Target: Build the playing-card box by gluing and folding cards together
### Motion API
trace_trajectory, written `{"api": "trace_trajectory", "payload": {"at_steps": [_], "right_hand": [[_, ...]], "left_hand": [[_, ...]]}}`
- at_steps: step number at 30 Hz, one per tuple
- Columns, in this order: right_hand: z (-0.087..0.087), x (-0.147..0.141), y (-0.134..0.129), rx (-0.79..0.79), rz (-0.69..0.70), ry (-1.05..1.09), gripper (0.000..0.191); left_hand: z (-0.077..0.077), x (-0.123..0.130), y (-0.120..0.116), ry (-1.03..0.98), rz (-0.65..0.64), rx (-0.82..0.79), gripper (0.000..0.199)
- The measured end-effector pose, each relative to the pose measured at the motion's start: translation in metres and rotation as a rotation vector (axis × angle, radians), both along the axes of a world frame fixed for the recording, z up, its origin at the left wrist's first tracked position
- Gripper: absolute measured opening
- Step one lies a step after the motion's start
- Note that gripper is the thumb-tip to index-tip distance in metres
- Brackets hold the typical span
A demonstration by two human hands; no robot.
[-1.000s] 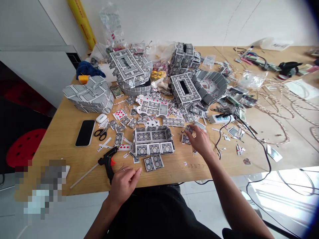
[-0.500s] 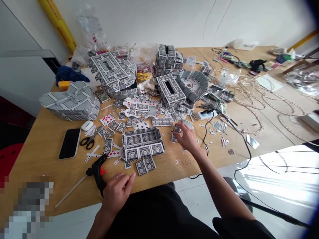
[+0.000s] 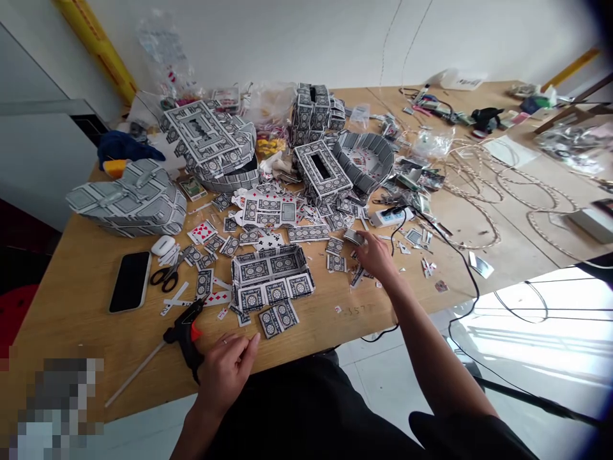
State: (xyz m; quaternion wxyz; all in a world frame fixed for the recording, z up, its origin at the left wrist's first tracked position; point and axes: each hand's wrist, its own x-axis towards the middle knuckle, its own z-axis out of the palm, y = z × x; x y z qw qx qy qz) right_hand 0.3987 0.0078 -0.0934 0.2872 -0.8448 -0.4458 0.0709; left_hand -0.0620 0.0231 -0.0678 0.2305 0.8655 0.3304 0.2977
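My right hand (image 3: 374,254) reaches over the table, its fingers closed on the edge of a small stack of playing cards (image 3: 353,237). Folded card pieces (image 3: 336,262) lie just left of it. My left hand (image 3: 228,363) rests at the table's front edge with its fingers curled and nothing visible in them. Beside that hand is a black glue gun (image 3: 184,335) with a glue stick in it. Between my hands stands an open rectangular box made of playing cards (image 3: 274,276). A joined card piece (image 3: 278,319) lies flat in front of the box.
Scissors (image 3: 165,276) and a phone (image 3: 129,282) lie at the left. Behind are finished card boxes (image 3: 322,170), a card basket (image 3: 131,199) and a round card bowl (image 3: 366,160). A power strip (image 3: 390,216), black cable and coiled rope (image 3: 479,185) occupy the right.
My right hand has moved right, from a folded card piece to the small card stack; that piece now lies on the table. The left hand stays put, and the view has shifted slightly.
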Motion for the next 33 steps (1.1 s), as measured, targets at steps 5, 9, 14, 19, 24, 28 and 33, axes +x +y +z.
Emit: {"api": "trace_trajectory", "payload": {"at_steps": [5, 9, 14, 19, 24, 28, 33], "right_hand": [[0.014, -0.008, -0.002, 0.050, -0.067, 0.073, 0.043], [0.022, -0.019, -0.002, 0.082, -0.030, 0.163, 0.044], [0.024, -0.032, -0.002, 0.090, -0.007, 0.193, 0.039], [0.025, -0.038, -0.003, 0.075, 0.011, 0.196, 0.029], [0.028, -0.043, 0.001, 0.059, 0.066, 0.178, 0.036], [0.028, -0.049, 0.007, 0.030, 0.126, 0.137, 0.036], [0.028, -0.049, 0.026, -0.028, 0.202, 0.094, 0.047]], "left_hand": [[-0.002, -0.001, -0.003, 0.016, 0.013, -0.020, 0.041], [-0.001, 0.001, -0.004, 0.012, 0.008, -0.022, 0.042], [0.000, 0.001, -0.004, 0.007, 0.003, -0.020, 0.042], [-0.001, -0.001, -0.004, 0.007, -0.002, -0.019, 0.042], [-0.001, -0.001, -0.006, 0.002, 0.012, -0.014, 0.043], [0.000, -0.001, -0.006, 0.015, 0.025, -0.020, 0.043], [-0.001, -0.001, -0.006, 0.021, 0.020, -0.003, 0.043]]}}
